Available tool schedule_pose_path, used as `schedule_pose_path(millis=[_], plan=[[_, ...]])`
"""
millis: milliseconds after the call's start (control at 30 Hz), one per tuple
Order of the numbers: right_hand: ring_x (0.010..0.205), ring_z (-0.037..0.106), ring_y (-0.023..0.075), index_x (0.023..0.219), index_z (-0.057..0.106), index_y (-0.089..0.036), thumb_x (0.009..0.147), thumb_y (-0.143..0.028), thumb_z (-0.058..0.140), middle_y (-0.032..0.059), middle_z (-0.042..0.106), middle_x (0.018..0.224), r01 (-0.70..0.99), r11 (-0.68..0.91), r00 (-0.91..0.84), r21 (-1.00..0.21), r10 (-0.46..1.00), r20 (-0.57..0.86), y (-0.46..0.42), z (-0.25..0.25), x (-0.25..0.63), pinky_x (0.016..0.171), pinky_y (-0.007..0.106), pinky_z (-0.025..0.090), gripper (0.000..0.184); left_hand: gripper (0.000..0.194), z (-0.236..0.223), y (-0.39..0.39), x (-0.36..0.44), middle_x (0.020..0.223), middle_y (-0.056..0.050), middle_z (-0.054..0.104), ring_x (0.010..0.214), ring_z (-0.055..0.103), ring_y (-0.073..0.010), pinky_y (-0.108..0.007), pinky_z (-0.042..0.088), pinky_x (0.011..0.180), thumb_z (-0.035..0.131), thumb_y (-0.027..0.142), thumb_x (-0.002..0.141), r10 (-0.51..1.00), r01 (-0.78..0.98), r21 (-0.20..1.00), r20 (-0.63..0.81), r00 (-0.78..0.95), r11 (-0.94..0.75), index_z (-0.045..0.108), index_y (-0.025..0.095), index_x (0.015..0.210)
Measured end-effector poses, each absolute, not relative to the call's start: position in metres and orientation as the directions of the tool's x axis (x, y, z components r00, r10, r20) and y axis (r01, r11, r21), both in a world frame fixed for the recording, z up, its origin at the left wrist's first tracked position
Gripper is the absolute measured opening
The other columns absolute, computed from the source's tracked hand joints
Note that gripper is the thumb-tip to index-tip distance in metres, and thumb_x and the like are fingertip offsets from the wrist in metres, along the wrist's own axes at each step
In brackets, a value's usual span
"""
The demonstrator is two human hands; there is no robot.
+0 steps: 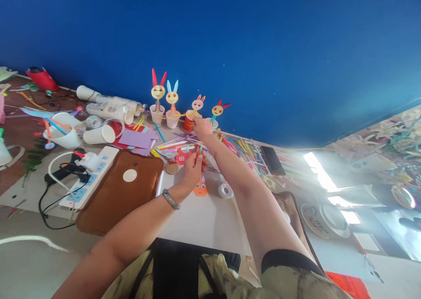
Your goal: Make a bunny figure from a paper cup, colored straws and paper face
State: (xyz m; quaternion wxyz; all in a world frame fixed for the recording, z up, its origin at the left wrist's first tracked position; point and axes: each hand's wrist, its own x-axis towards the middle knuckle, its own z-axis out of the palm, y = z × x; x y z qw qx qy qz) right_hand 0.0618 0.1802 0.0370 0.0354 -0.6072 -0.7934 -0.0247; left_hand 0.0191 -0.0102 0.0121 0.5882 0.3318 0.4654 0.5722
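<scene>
With my left hand (192, 171) pinching strips (200, 150), my right hand (203, 128), grip unclear, could jerk and tip the far-edge red cup (188, 124).

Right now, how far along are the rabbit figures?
Four rabbit figures stand in cups, looking done. The right hand is at the red cup; the left hand holds thin strips. The orange face, below the left hand and outside any cup, looks unfinished.

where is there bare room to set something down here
The white surface between brown pad and tape roll, nearer the person than the orange face; also grey surface left of the left forearm, apart from a pale strip. Crowded: along the blue wall, with rabbit cups, colored sticks, purple paper.
</scene>
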Motion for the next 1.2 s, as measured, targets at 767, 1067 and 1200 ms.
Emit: schedule_pose_path(millis=[767, 1067, 1200], plan=[[0.045, 0.045, 0.0078, 0.08, 0.07, -0.02, 0.073, -0.063, 0.074, -0.0032, 0.061, 0.061, 0.115, 0.009, -0.094, -0.993, 0.996, -0.002, 0.019, 0.033, 0.171, 0.045, 0.024, 0.033, 0.044, 0.025, 0.002, -0.014, 0.029, 0.067, -0.002, 0.066, 0.046, 0.054, -0.0084, -0.02, 0.038, 0.046, 0.065, 0.038, 0.091, 0.959, -0.45, 0.862, -0.131, 0.251, 0.236, 0.061, 0.014, 0.086], [0.045, 0.042, 0.008, 0.072, 0.063, -0.022, 0.069, -0.057, 0.078, -0.0079, 0.048, 0.051, 0.041, 0.01, -0.046, -0.999, 0.999, 0.008, 0.004, 0.032, 0.171, 0.047, 0.023, 0.031, 0.039, 0.032, 0.0, -0.019, 0.028, 0.069, -0.003, 0.068, 0.047, 0.056, -0.0075, -0.019, 0.039, 0.044, 0.068, 0.044, 0.09, 0.925, -0.374, 0.895, -0.096, 0.367, 0.242, 0.062, 0.014, 0.083], [0.045, 0.04, 0.0078, 0.071, 0.062, -0.023, 0.069, -0.054, 0.077, -0.0088, 0.046, 0.051, 0.03, -0.004, -0.032, -1.0, 0.999, -0.005, 0.004, 0.03, 0.173, 0.048, 0.024, 0.033, 0.036, 0.033, 0.001, -0.021, 0.029, 0.069, -0.003, 0.068, 0.048, 0.057, -0.0078, -0.019, 0.039, 0.045, 0.07, 0.045, 0.089, 0.914, -0.365, 0.899, -0.083, 0.398, 0.241, 0.063, 0.013, 0.085]])
